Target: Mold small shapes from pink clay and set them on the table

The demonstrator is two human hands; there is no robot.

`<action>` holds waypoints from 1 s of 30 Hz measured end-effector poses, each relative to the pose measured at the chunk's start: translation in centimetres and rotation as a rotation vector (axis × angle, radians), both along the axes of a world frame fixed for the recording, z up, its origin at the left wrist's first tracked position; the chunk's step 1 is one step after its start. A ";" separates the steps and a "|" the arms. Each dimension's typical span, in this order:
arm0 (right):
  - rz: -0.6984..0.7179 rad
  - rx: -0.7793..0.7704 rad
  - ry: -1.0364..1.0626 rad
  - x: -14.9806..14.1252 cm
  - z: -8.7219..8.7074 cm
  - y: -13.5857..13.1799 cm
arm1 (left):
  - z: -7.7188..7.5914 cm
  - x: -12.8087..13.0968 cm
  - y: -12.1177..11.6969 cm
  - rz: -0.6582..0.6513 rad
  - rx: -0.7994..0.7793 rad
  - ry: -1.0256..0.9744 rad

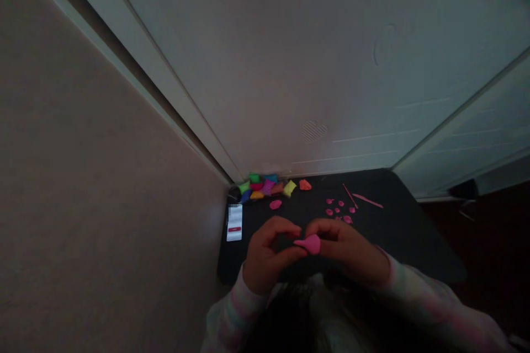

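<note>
A pink piece of modelling clay (313,244), round at one end with a thin pointed tail, is held up between my two hands above the dark table. My right hand (350,248) pinches its round end between thumb and fingers. From the other side, my left hand (271,253) curls round the tail, with the thumb touching the clay from below. Beyond my right hand lie several small pink clay pieces (329,212). A flat pink clay oval (275,204) rests farther left.
Colourful clay packets (268,186) lie along the table's back edge, beside an orange clay lump (305,185). A lit phone (234,223) is at the left edge. Two thin pink tools (367,200) lie at the right. White panels (290,66) rise behind the table (414,242).
</note>
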State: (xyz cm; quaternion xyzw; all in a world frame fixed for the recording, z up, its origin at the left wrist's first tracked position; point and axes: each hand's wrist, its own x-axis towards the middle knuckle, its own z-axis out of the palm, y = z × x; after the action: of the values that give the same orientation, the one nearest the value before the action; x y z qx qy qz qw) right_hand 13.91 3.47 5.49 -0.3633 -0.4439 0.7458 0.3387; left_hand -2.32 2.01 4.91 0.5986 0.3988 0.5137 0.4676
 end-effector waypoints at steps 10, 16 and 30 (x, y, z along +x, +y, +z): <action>0.044 -0.231 0.191 -0.7 -0.4 -0.2 | 0.1 -0.2 0.3 -0.008 0.216 0.125; 0.038 -0.306 0.216 -0.9 -0.6 -0.1 | 0.5 -0.3 0.3 0.011 0.275 0.209; -0.051 -0.052 0.140 -0.7 -1.1 -0.3 | 0.3 -0.4 0.3 0.006 0.243 0.211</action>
State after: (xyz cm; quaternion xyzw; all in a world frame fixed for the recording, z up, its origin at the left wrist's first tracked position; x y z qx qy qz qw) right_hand 13.22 3.15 4.38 -0.3302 -0.3902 0.7719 0.3781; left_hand -2.70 2.28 5.18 0.7001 0.3823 0.4940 0.3458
